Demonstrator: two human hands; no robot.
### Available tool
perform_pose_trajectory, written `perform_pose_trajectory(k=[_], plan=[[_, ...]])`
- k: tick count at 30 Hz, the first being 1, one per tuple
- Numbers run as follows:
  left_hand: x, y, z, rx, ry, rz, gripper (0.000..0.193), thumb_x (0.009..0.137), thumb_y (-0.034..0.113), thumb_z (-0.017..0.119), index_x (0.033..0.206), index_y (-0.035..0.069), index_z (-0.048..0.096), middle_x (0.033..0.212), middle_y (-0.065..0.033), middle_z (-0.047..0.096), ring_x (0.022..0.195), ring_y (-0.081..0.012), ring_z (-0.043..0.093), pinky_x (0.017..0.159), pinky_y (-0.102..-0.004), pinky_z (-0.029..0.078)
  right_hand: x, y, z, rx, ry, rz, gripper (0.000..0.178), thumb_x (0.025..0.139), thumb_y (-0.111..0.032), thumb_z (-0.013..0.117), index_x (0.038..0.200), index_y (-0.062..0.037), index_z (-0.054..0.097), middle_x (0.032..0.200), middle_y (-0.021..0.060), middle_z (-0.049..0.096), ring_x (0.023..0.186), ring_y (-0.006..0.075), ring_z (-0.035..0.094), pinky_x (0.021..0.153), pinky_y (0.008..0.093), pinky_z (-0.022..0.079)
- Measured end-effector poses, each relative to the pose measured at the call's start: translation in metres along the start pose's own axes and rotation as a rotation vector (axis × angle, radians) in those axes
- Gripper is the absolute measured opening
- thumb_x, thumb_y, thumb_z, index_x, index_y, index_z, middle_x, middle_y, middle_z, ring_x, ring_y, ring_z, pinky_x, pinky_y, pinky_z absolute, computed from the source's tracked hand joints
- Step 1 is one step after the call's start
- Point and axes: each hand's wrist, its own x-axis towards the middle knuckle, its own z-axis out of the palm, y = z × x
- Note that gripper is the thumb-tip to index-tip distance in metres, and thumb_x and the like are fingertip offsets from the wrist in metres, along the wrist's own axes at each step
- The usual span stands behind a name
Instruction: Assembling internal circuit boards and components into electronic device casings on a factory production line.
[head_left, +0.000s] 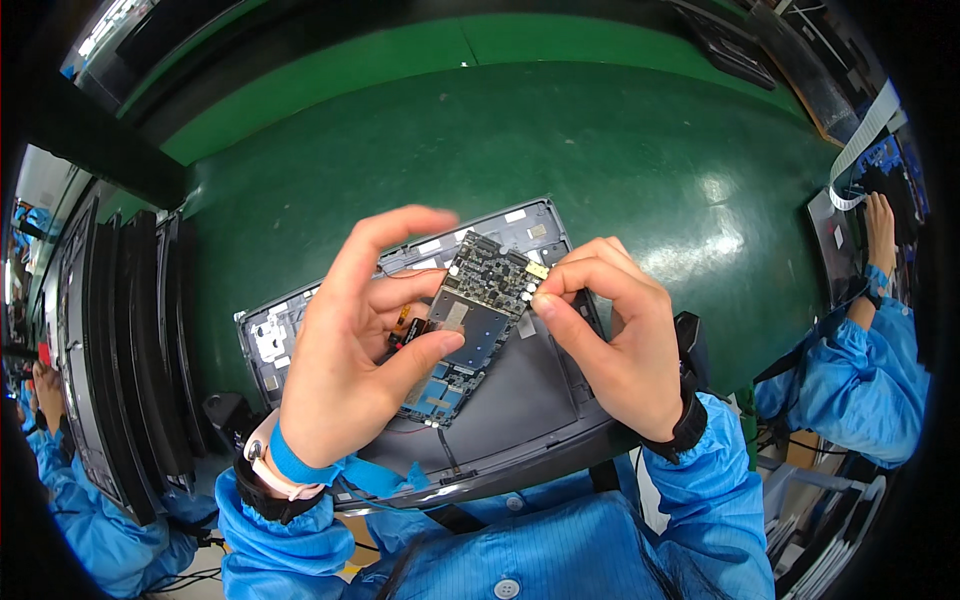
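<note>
A dark circuit board (485,276) with a blue lower part is held tilted above a grey device casing (520,385). My left hand (345,350) grips its left side, the thumb over the face and the index finger lifted and blurred. Beside that thumb hangs a small black part (408,331) with red wire and a yellow strip; whether the fingers hold it too, I cannot tell. My right hand (615,335) pinches the board's upper right edge, by small white connectors (529,291) and a cream-yellow strip (537,270). Anything small between those fingertips is hidden.
The green tabletop (640,130) stretches behind the casing. Several dark panels (155,340) stand upright in a row at the left. At the right, a co-worker's hand (880,230) is beside another grey panel (828,240) and a white ribbon (865,140). Another blue-sleeved person is far left.
</note>
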Motion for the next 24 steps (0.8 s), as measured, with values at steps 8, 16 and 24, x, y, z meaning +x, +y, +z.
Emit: perform_pose_trajectory(k=[8,16,24], plan=[[0.001,-0.01,0.0,0.163,-0.058,0.15,0.061,0.072,-0.02,0.056,0.129,-0.01,0.04,0.133,-0.0227,0.044,0.114,-0.0221,0.052,0.091,-0.0295,0.045,0.0,0.003,-0.006,0.107,-0.046,0.055,0.004,0.076,-0.004,0.065,0.079,-0.002,0.062,0.079,0.0054,0.062,0.078,0.0202,0.055,0.074,0.0307,0.041],[0.002,-0.012,0.005,0.193,-0.068,0.167,0.06,0.077,-0.017,0.056,0.133,-0.002,0.041,0.122,-0.0155,0.054,0.11,-0.0145,0.051,0.093,-0.0255,0.041,-0.001,0.006,-0.012,0.151,-0.052,0.06,0.004,0.075,-0.005,0.067,0.077,-0.0025,0.064,0.078,0.0054,0.062,0.077,0.0197,0.055,0.073,0.0306,0.041],[0.003,-0.013,0.002,0.244,-0.078,0.129,0.06,0.077,-0.017,0.056,0.133,-0.001,0.041,0.124,-0.0162,0.053,0.108,-0.0131,0.05,0.09,-0.0241,0.041,-0.002,0.006,-0.012,0.097,-0.019,0.017,0.005,0.072,-0.005,0.069,0.075,-0.0045,0.065,0.073,0.0033,0.061,0.073,0.0185,0.055,0.073,0.0302,0.04]])
